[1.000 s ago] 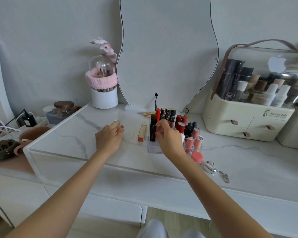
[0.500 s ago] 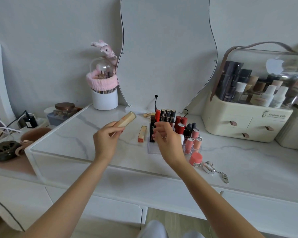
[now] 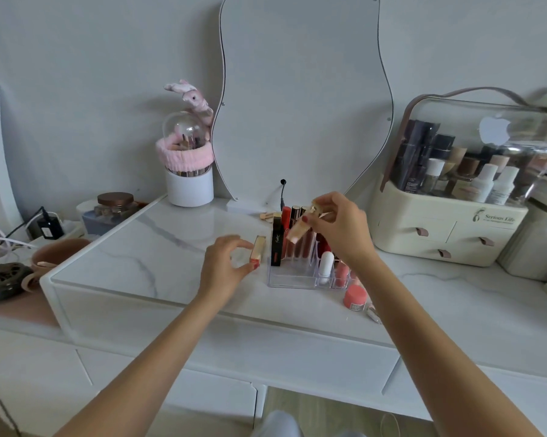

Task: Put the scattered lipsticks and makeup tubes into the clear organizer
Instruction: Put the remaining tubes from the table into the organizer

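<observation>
The clear organizer (image 3: 292, 279) stands at mid-table with several lipsticks upright in its back slots, a black lipstick (image 3: 277, 244) at its left end and a white tube (image 3: 326, 266) in front. My right hand (image 3: 341, 228) holds a beige makeup tube (image 3: 298, 231), tilted, just above the back slots. A gold lipstick (image 3: 258, 251) lies on the table left of the organizer. My left hand (image 3: 223, 266) rests beside it, thumb and forefinger spread around its ends without closing on it.
A pink jar (image 3: 355, 296) and a small metal keyring (image 3: 374, 315) lie right of the organizer. A cream cosmetics case (image 3: 448, 234) stands at the right, a wavy mirror (image 3: 303, 89) behind, a white brush holder (image 3: 188, 187) at back left.
The beige tube went from my left hand to my right hand, which now holds it over the organizer. My left hand dropped to the gold lipstick on the table.
</observation>
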